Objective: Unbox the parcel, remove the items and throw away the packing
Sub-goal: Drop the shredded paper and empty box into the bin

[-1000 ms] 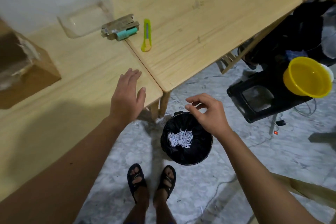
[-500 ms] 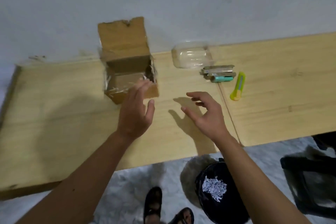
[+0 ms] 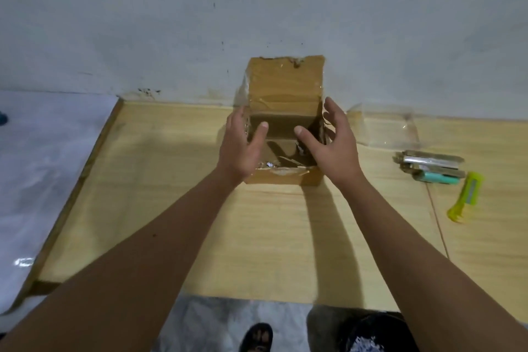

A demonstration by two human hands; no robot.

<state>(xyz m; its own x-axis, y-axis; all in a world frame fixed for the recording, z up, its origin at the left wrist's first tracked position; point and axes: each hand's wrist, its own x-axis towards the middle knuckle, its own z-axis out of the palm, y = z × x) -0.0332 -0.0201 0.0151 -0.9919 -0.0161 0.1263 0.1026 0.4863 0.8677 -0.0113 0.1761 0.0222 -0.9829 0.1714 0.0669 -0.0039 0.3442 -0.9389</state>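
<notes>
An open brown cardboard box (image 3: 285, 88) stands on the wooden table (image 3: 171, 208) against the wall, its back flap upright. A few shreds of paper lie inside at the bottom. My left hand (image 3: 241, 146) hovers at the box's left side with fingers spread and the thumb over the opening. My right hand (image 3: 331, 143) is at the right side, also spread, thumb over the opening. Neither hand holds anything. The unpacked items (image 3: 428, 166), metallic sticks and a teal lighter, lie on the table to the right.
A clear plastic container (image 3: 385, 128) sits right of the box by the wall. A yellow utility knife (image 3: 467, 196) lies beside the items. A black bin (image 3: 374, 334) with shredded paper stands on the floor below the table edge, near my sandalled foot (image 3: 257, 337).
My view swung from the bin on the floor up to the table. Both hands moved forward from over the bin to either side of the open box.
</notes>
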